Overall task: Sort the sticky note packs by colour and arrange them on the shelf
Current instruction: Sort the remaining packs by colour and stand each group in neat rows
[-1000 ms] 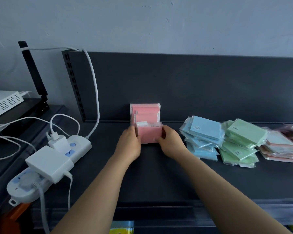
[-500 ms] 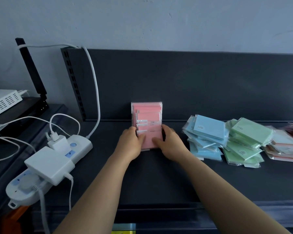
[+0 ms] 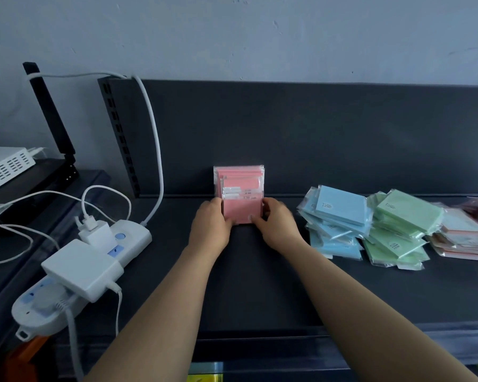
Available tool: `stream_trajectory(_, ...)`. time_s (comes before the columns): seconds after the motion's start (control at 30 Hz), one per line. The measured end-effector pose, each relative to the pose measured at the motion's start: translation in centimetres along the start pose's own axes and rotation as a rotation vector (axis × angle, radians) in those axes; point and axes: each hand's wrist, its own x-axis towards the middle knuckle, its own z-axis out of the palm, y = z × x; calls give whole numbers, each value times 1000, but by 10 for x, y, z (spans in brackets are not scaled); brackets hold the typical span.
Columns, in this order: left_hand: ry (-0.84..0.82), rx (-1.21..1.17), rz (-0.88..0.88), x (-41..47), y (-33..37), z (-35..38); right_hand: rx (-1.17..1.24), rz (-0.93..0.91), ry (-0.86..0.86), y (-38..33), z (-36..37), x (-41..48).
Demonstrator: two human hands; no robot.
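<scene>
A row of pink sticky note packs point(image 3: 240, 186) stands upright against the back panel of the dark shelf point(image 3: 260, 285). My left hand point(image 3: 211, 226) and my right hand point(image 3: 278, 227) grip the frontmost pink pack point(image 3: 242, 212) by its left and right edges, thumbs at its lower corners. To the right lie loose heaps: blue packs point(image 3: 335, 216), green packs point(image 3: 400, 224) and pale peach packs point(image 3: 464, 238) at the frame's right edge.
A white power strip point(image 3: 78, 268) with plugged chargers and white cables lies on the shelf's left end. A white cable point(image 3: 152, 128) runs up the slotted upright post. A white vented box point(image 3: 6, 166) sits on a side ledge at far left.
The front pink pack has been pressed back and stood straighter against the row. Both hands have stayed at its sides and moved slightly toward the back.
</scene>
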Motion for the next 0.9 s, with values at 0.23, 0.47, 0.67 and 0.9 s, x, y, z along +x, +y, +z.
stream_trajectory(0.23, -62, -76, -48, 0, -9, -2, -60, -49, -12, -1, -4, -9)
stream_trajectory(0.47, -64, -72, -47, -3, -7, -6, -110, -71, -7, 0, -5, -11)
stream_trajectory(0.67, -63, -50, -45, -7, -1, -16, -109, -180, 14, -8, -6, -15)
stream_trajectory(0.9, 78, -88, 114, -26, 36, -38, -173, -386, 37, -32, -59, -55)
